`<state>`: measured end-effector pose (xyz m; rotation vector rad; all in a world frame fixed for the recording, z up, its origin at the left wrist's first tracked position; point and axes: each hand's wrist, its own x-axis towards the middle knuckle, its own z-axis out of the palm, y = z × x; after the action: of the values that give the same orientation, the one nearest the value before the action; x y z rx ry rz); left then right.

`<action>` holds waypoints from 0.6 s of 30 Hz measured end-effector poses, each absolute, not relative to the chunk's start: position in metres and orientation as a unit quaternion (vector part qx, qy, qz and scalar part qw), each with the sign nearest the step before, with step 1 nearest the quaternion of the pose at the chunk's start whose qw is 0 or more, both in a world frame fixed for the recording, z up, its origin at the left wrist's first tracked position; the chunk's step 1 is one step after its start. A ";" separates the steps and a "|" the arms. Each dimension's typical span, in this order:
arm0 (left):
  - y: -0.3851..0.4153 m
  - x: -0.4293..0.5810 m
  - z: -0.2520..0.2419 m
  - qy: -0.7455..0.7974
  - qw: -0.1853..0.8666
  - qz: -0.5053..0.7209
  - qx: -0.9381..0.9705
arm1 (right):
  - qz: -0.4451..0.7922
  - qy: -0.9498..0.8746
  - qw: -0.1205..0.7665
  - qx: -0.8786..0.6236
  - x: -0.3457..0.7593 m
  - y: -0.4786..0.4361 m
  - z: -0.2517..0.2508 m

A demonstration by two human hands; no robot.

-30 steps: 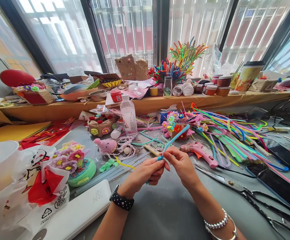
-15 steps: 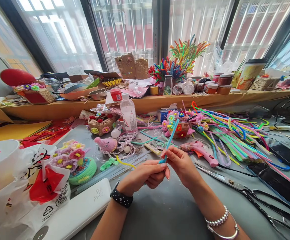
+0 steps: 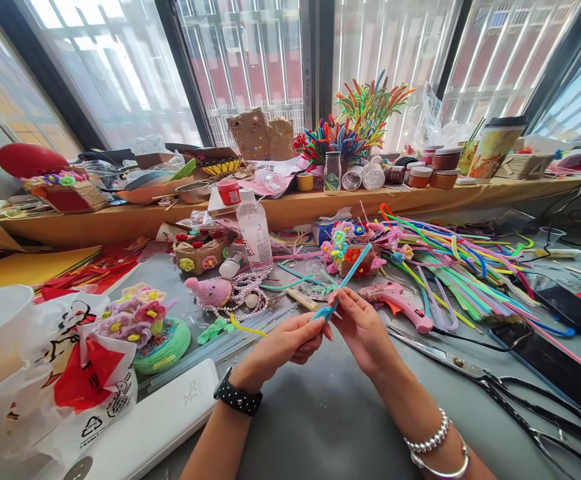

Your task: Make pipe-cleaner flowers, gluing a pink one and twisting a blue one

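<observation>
1. Blue and fuzzy, the stem [image 3: 356, 264] is held between our hands, above the grey tabletop [image 3: 305, 417]; its lower part bunches at our fingertips, and its free end slants up to the right, overlapping the basket [image 3: 371, 267] in our view.
2. Our left hand [image 3: 290, 340] pinches the bunched part between thumb and forefinger, its other fingers curled under.
3. Our right hand [image 3: 363, 327] pinches the stem just above, thumb against fingers; whether the hands touch, we cannot tell.
4. Between our forearms, we see tabletop down to the bottom edge of the view, giving them room.
5. On our right, the glue gun [image 3: 401, 307] lies just beyond the hand; the scissors [image 3: 457, 362] point their blades toward our wrist, with the phone [image 3: 545, 360] beside them.
6. On our left, the clear sticks [image 3: 220, 343] run slantwise, and the power bank [image 3: 165, 420] ends near our watch [image 3: 237, 395].
7. Farther off, beads [image 3: 240, 293], the bottle [image 3: 255, 233] and a heap of stems [image 3: 470, 287] crowd the space before the ledge's front edge [image 3: 295, 208].
</observation>
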<state>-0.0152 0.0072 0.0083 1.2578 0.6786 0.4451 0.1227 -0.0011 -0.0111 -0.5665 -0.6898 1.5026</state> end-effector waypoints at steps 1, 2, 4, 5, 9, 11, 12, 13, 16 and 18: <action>0.007 -0.015 0.008 0.309 0.732 0.196 0.574 | 0.655 -0.298 0.649 -0.248 0.123 -0.001 -0.011; 0.007 -0.016 0.009 0.309 0.733 0.187 0.577 | 0.653 -0.296 0.652 -0.246 0.124 0.000 -0.011; 0.006 -0.016 0.010 0.309 0.734 0.165 0.582 | 0.654 -0.290 0.654 -0.245 0.124 0.001 -0.013; 0.006 -0.016 0.010 0.311 0.733 0.157 0.585 | 0.657 -0.283 0.655 -0.244 0.124 0.001 -0.013; 0.005 -0.017 0.011 0.320 0.717 0.155 0.600 | 0.667 -0.263 0.658 -0.229 0.124 0.001 -0.014; 0.006 -0.018 0.011 0.321 0.716 0.158 0.600 | 0.667 -0.262 0.662 -0.218 0.124 0.001 -0.012; 0.006 -0.018 0.010 0.321 0.716 0.161 0.598 | 0.667 -0.260 0.665 -0.213 0.124 0.001 -0.011; 0.006 -0.018 0.010 0.321 0.717 0.165 0.597 | 0.667 -0.258 0.668 -0.208 0.124 0.001 -0.010; 0.007 -0.018 0.010 0.318 0.714 0.181 0.596 | 0.665 -0.245 0.675 -0.205 0.124 0.000 -0.009; 0.007 -0.018 0.010 0.319 0.712 0.188 0.597 | 0.662 -0.236 0.678 -0.217 0.125 0.000 -0.009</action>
<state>-0.0183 0.0074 0.0095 1.3226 0.7070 0.4164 0.1252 -0.0001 -0.0090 -0.4867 -0.5294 1.4864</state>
